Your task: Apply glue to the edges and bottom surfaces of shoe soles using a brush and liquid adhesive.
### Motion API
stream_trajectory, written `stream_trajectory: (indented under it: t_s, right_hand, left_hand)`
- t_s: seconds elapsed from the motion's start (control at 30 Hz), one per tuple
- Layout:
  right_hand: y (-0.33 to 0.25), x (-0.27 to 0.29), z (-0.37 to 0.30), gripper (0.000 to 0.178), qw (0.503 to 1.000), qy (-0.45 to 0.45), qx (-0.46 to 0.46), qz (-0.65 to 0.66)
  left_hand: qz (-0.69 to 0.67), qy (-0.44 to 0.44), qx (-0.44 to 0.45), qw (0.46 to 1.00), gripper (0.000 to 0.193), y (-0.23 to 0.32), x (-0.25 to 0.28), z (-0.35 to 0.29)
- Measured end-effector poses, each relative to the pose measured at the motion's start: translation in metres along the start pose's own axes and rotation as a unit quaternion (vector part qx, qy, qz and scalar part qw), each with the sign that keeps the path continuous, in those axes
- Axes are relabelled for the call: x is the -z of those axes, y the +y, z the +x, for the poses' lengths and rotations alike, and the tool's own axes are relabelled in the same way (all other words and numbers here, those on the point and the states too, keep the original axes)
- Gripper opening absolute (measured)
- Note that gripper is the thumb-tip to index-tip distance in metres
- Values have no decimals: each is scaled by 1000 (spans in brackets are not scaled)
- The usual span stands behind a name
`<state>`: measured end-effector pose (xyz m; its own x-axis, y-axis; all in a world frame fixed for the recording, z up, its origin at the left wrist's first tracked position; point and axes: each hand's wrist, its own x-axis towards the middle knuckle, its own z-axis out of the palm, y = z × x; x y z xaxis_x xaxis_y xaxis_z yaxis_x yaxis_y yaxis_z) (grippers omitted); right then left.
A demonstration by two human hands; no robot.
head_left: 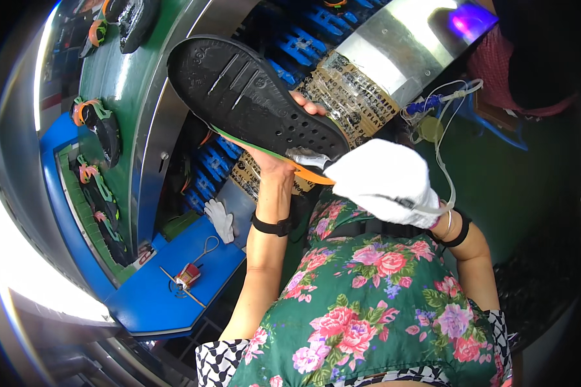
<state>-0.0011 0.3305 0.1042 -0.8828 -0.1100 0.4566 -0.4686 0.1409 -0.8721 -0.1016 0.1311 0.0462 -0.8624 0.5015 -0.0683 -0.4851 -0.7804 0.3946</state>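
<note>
Presently: 1 black sole [258, 97], underside showing, grasped in left hand [266, 158]; 1 right hand [382, 180], white-covered, at narrow end, grip unclear. Best braced steadily, pressed lightly.

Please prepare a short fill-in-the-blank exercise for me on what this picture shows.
1. The bare hand holding the black shoe sole is the person's ____ one.
2. The fabric covering the right hand is ____ in colour.
3. The table at the lower left of the picture is ____.
4. Behind its pink blooms, the garment has a dark ____ background.

Missing words: left; white; blue; green.
</note>
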Motion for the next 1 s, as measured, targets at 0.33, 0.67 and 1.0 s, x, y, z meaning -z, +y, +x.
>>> stream_trajectory:
  t_s: [0.33, 0.67, 1.0]
  right_hand:
    - [-1, 8, 2, 21, 1000, 13, -23, 5]
    - [-3, 10, 0, 10, 997, 31, -66, 35]
    - [-1, 12, -2, 16, 995, 33, -83, 45]
  left_hand:
    - [25, -26, -14, 999, 115, 4, -7, 5]
    - [45, -27, -2, 999, 114, 3, -15, 12]
    - [71, -34, -3, 997, 111, 4, -15, 18]
